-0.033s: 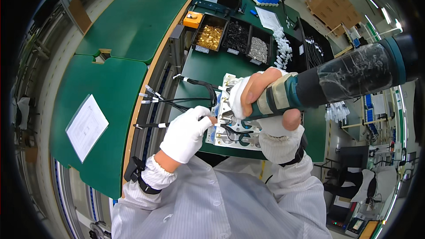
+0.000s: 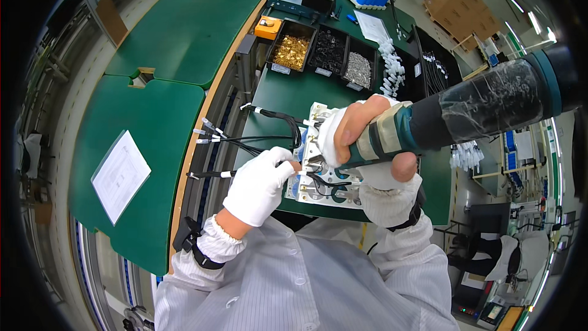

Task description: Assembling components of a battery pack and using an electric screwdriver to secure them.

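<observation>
My right hand, in a white glove with bare fingertips, is wrapped round a cordless power screwdriver. The tool is dark with teal bands and tape, and its thick end points to the upper right. Beneath it sits a white block assembly with blue parts and metal contacts. My left hand, also gloved, is closed at the assembly's left edge, its thumb and finger pinched; what they hold is hidden. Black cables with white labels run from the assembly to the left. The driver's tip is hidden behind my right hand.
Black bins hold brass-coloured pieces, black pieces and silver pieces. White connectors lie beside them. A black bin of cables stands right. A paper sheet lies on the green table across the gap.
</observation>
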A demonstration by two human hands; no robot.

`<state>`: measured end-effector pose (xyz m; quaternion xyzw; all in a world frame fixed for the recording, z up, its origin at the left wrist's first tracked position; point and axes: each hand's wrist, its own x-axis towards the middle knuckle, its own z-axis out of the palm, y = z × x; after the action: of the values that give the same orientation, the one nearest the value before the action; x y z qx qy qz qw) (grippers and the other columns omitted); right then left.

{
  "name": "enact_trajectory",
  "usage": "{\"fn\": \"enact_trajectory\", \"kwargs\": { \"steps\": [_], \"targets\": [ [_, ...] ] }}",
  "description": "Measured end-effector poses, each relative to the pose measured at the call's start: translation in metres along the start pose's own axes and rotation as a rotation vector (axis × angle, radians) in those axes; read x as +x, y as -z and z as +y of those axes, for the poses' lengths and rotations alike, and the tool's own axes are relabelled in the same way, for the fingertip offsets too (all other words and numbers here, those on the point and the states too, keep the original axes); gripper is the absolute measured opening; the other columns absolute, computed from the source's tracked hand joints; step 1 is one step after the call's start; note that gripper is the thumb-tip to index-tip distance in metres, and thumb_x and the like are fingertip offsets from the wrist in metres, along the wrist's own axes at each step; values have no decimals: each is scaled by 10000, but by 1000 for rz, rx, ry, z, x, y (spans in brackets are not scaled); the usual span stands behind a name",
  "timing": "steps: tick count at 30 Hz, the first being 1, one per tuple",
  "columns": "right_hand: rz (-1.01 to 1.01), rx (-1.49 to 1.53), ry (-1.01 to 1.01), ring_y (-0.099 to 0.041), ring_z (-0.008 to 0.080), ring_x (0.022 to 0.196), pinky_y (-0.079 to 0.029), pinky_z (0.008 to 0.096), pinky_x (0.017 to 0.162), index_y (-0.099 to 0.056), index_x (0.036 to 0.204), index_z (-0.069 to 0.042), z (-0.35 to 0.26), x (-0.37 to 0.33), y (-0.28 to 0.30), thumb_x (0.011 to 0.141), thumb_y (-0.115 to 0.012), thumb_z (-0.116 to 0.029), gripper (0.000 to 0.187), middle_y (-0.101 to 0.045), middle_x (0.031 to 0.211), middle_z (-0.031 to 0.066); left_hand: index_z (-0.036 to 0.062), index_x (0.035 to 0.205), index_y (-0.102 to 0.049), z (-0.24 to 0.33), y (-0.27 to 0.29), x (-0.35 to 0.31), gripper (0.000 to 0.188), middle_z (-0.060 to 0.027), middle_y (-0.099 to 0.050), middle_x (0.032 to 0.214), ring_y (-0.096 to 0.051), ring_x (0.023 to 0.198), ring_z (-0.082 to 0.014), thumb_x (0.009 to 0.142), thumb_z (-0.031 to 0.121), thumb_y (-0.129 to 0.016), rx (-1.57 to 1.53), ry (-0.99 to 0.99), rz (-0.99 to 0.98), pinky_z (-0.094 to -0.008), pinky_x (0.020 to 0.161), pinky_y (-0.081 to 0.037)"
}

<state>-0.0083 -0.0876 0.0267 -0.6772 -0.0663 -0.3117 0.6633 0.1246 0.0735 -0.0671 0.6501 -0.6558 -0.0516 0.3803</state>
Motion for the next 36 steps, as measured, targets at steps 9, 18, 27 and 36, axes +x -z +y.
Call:
{"fn": "enact_trajectory", "kwargs": {
  "steps": [9,18,27,36],
  "targets": [
    [-111,85,42,-599,172,624,-508,300,598,-591,939,0,-1,13,-7,819,-708,-709,728,-621,727,74,67,912,-677,-3,-4,3,220,-84,-645,947,-678,814,-287,746,-74,-702,-81,19,58,-363,691,-548],
    [-149,162,-4,-600,176,655,-491,302,652,-612,864,-37,-17,-12,-16,665,-659,-890,877,-623,713,59,107,942,-710,-12,-5,-2,302,-67,-644,921,-658,831,-291,712,-89,-695,-147,-57,66,-372,698,-542],
    [-138,160,-49,-604,201,698,-503,346,708,-620,906,-27,-8,-24,-34,717,-777,-745,759,-618,745,60,87,912,-690,-10,-3,-6,267,-71,-644,925,-657,843,-296,705,-80,-686,-121,-42,84,-370,712,-544],
    [-32,176,112,-620,237,592,-526,385,553,-491,1184,-25,-80,2,-12,787,-826,-580,760,-630,879,113,68,899,-705,-15,13,12,151,-82,-668,910,-672,878,-295,773,-13,-728,-139,-63,-36,-376,774,-548]
  ]
}}
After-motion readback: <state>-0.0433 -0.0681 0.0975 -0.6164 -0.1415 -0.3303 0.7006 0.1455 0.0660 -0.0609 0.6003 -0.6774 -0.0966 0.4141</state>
